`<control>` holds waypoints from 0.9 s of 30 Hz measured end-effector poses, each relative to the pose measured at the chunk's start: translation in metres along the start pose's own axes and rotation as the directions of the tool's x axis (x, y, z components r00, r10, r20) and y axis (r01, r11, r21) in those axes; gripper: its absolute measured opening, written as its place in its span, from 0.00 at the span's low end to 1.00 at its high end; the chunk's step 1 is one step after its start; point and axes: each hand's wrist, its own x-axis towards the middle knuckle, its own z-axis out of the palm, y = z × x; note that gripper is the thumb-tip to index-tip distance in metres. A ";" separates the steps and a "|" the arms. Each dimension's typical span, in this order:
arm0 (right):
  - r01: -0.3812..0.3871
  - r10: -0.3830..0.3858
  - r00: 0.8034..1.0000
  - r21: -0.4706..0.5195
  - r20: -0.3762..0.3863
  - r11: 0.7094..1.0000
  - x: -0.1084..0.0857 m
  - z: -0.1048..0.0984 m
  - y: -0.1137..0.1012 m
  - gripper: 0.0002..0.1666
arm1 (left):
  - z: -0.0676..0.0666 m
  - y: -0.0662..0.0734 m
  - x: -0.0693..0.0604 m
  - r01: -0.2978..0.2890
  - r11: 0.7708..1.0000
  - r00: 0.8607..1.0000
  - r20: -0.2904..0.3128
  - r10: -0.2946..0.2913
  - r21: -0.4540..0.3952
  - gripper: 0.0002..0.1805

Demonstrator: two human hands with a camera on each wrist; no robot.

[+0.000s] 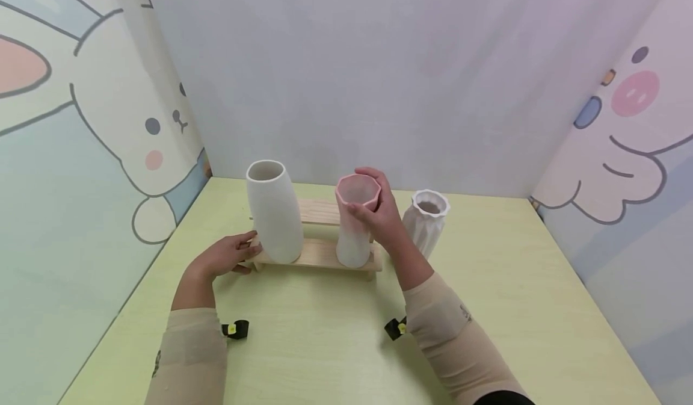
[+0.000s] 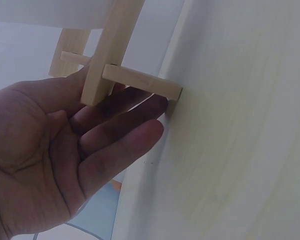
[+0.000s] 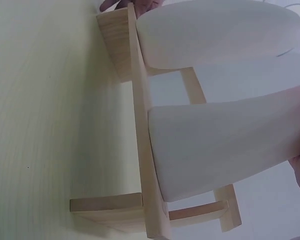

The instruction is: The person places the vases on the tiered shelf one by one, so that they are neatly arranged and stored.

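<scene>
A two-tier wooden rack (image 1: pixel 319 253) stands on the table, its lower front board bearing two vases. At the left is a tall, smooth white vase (image 1: pixel 277 218). Toward the right end stands a vase (image 1: pixel 354 244) that fades from a pink faceted rim to white, upright with its base on the board. My right hand (image 1: pixel 385 215) grips this pink-rimmed vase near the top, thumb in front and fingers behind. My left hand (image 1: pixel 224 256) holds the rack's left end; in the left wrist view its fingers (image 2: pixel 122 152) lie below the board beside the leg.
A white pleated vase (image 1: pixel 425 227) stands on the table just right of the rack, partly behind my right forearm. The pale green table (image 1: pixel 487 309) meets a plain curtain behind and cartoon-printed walls on both sides. Black straps (image 1: pixel 236 330) hang at both sleeves.
</scene>
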 end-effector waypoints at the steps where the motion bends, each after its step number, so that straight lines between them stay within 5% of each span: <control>1: 0.004 -0.004 1.000 0.001 -0.004 1.000 0.000 0.000 0.000 0.56 | 0.000 0.000 0.000 -0.003 1.000 1.000 0.001 0.003 0.001 0.45; 27: 0.089 -0.086 0.991 0.016 -0.102 0.996 -0.002 0.012 0.007 0.60 | 0.000 -0.002 0.002 -0.016 1.000 1.000 0.018 0.015 0.010 0.45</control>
